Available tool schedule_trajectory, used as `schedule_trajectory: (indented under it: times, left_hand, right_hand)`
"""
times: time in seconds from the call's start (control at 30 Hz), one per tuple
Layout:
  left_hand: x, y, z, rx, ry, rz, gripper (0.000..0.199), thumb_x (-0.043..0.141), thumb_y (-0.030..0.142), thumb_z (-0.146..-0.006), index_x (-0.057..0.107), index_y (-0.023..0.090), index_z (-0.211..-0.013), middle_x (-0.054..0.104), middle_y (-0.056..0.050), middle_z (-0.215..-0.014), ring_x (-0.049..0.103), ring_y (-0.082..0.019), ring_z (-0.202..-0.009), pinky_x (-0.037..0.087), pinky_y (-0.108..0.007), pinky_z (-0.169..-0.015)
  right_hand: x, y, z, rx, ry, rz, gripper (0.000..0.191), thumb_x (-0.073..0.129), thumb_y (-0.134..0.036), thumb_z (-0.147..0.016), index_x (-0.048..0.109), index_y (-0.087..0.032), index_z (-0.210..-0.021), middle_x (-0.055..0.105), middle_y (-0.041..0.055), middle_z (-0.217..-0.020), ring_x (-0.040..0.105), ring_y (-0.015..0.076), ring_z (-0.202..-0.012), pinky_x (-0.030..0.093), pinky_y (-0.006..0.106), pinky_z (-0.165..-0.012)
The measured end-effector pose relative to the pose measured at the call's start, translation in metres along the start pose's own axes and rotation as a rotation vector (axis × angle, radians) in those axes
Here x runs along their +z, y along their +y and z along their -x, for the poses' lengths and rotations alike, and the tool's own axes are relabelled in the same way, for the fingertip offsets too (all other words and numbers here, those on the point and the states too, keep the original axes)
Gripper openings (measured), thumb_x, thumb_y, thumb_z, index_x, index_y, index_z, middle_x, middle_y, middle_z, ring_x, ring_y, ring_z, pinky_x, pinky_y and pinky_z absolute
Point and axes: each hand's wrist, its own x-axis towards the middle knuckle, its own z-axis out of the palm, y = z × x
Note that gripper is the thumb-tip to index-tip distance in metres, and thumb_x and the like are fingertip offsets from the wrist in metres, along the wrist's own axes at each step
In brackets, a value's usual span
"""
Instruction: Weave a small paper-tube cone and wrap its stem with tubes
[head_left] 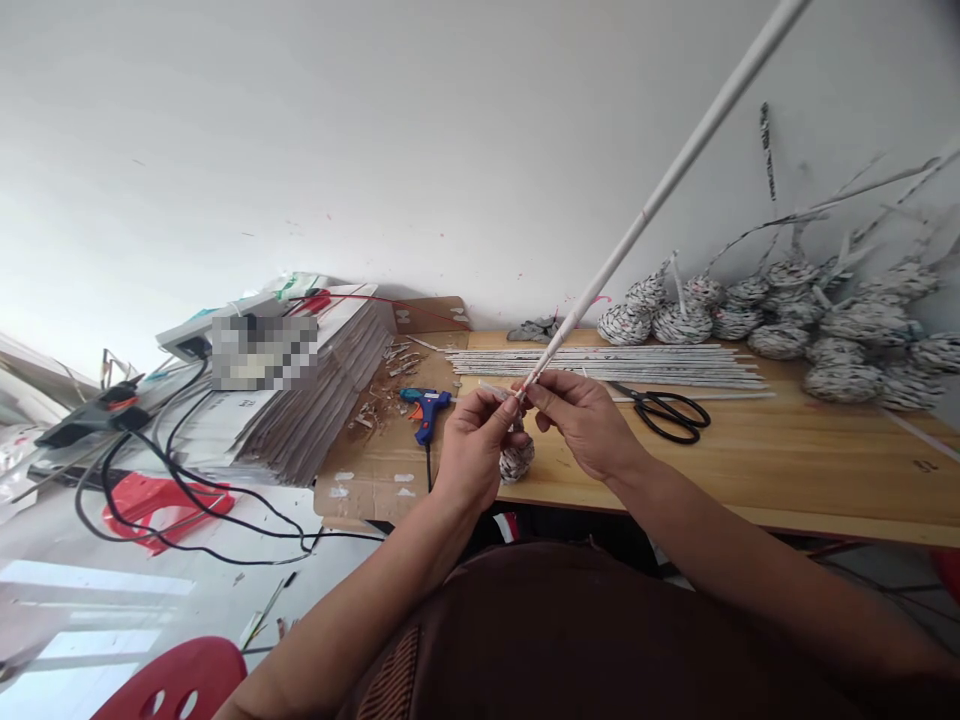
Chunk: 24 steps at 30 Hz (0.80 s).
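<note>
A long white paper tube rises from between my hands toward the upper right. My left hand is closed around the tube's lower end, just above a small woven paper piece, whose top is partly hidden by the fingers. With fingers pinched, my right hand grips the tube near the same spot. Behind the hands lies a row of thin paper rolls. A blue glue gun rests left of my left hand, and black scissors lie right of my right hand.
Several woven paper pieces stand along the wall at the right of the wooden table. At left are a tall stack of paper, black cables and cardboard with scraps. A red stool stands at lower left.
</note>
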Motion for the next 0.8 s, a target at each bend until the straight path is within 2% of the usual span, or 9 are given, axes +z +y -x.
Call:
schedule_trajectory:
  times: [0.13, 0.27, 0.4, 0.53, 0.63, 0.8]
  left_hand:
    - [-0.003, -0.004, -0.001, 0.033, -0.073, -0.007, 0.024, 0.082, 0.029, -0.071, 0.063, 0.017, -0.079, 0.06, 0.001, -0.078, 0.056, -0.007, -0.065, 0.049, -0.013, -0.05]
    - [-0.007, -0.004, -0.002, 0.019, -0.124, 0.002, 0.025, 0.084, 0.028, -0.068, 0.063, 0.018, -0.079, 0.059, 0.002, -0.076, 0.057, -0.008, -0.067, 0.056, -0.019, -0.057]
    - [-0.007, -0.001, -0.003, -0.004, -0.158, -0.011, 0.028, 0.086, 0.028, -0.065, 0.062, 0.017, -0.078, 0.063, 0.0, -0.081, 0.061, -0.01, -0.071, 0.059, -0.025, -0.064]
    - [-0.005, 0.001, -0.003, -0.024, -0.155, 0.009, 0.032, 0.086, 0.026, -0.065, 0.061, 0.018, -0.081, 0.064, 0.001, -0.077, 0.061, -0.01, -0.069, 0.058, -0.026, -0.067]
    - [-0.006, 0.002, -0.003, -0.091, -0.152, -0.012, 0.032, 0.087, 0.029, -0.064, 0.064, 0.016, -0.082, 0.065, 0.0, -0.074, 0.061, -0.011, -0.066, 0.059, -0.028, -0.068]
    - [-0.007, 0.008, -0.002, -0.142, -0.184, -0.081, 0.03, 0.088, 0.032, -0.062, 0.069, 0.013, -0.075, 0.067, -0.004, -0.073, 0.064, -0.013, -0.067, 0.059, -0.03, -0.068]
  right_hand:
    - [0.0, 0.006, 0.003, 0.115, 0.004, -0.182, 0.017, 0.079, -0.038, -0.074, 0.075, -0.023, -0.079, 0.062, -0.0004, -0.075, 0.052, 0.0111, -0.07, 0.039, 0.021, -0.055]
    - [-0.001, 0.009, 0.003, 0.208, -0.028, -0.295, 0.019, 0.082, -0.037, -0.07, 0.074, -0.022, -0.078, 0.064, -0.0006, -0.078, 0.055, 0.0114, -0.071, 0.042, 0.022, -0.056]
    - [0.001, 0.007, 0.002, 0.275, -0.041, -0.387, 0.021, 0.086, -0.033, -0.065, 0.075, -0.022, -0.079, 0.068, -0.0005, -0.08, 0.059, 0.013, -0.074, 0.048, 0.025, -0.064]
    - [0.003, 0.007, 0.002, 0.249, -0.054, -0.395, 0.023, 0.088, -0.031, -0.061, 0.076, -0.024, -0.08, 0.07, -0.0015, -0.08, 0.062, 0.0135, -0.076, 0.05, 0.027, -0.07]
    - [0.001, 0.007, 0.001, 0.229, -0.052, -0.352, 0.024, 0.088, -0.034, -0.06, 0.075, -0.025, -0.078, 0.069, -0.0017, -0.077, 0.061, 0.0143, -0.072, 0.05, 0.028, -0.066]
    - [-0.005, 0.006, -0.006, 0.226, -0.157, -0.308, 0.032, 0.089, -0.032, -0.059, 0.074, -0.024, -0.086, 0.067, -0.0023, -0.079, 0.058, 0.0121, -0.07, 0.048, 0.026, -0.064]
